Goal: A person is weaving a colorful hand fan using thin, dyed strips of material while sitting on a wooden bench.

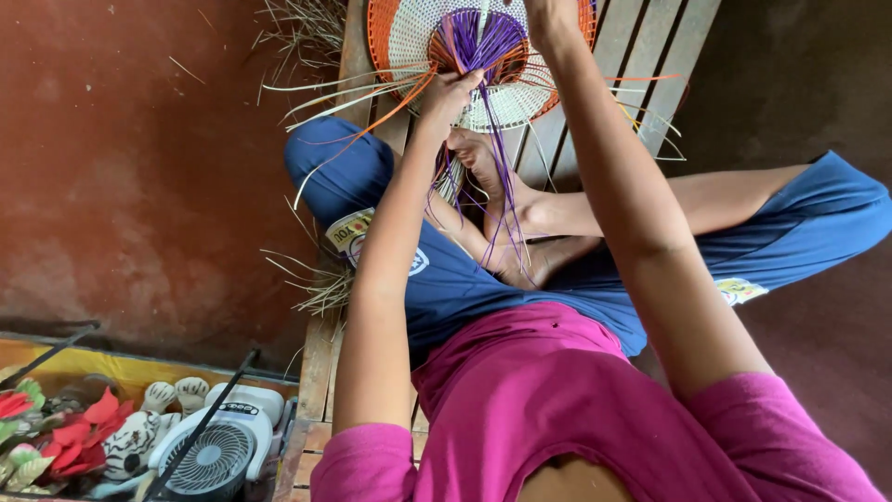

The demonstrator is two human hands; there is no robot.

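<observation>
A round woven disc [418,33] in white with an orange rim lies at the top of the head view, with purple strands [483,42] fanning from its middle. My left hand [448,93] pinches purple and orange strands at the disc's lower edge. My right hand [550,17] reaches over the disc near the top edge, partly cut off by the frame, its fingers closed on the weave. Loose purple strands [502,200] hang down over my crossed bare feet [502,200]. I sit cross-legged in blue shorts and a pink top on a wooden slatted bench [650,46].
Loose straw-coloured fibres [316,284] lie by my left knee and at the top left. A red floor [139,167] spreads to the left. At the bottom left stand a small white fan [218,446], white figurines [172,395] and red artificial flowers [84,432].
</observation>
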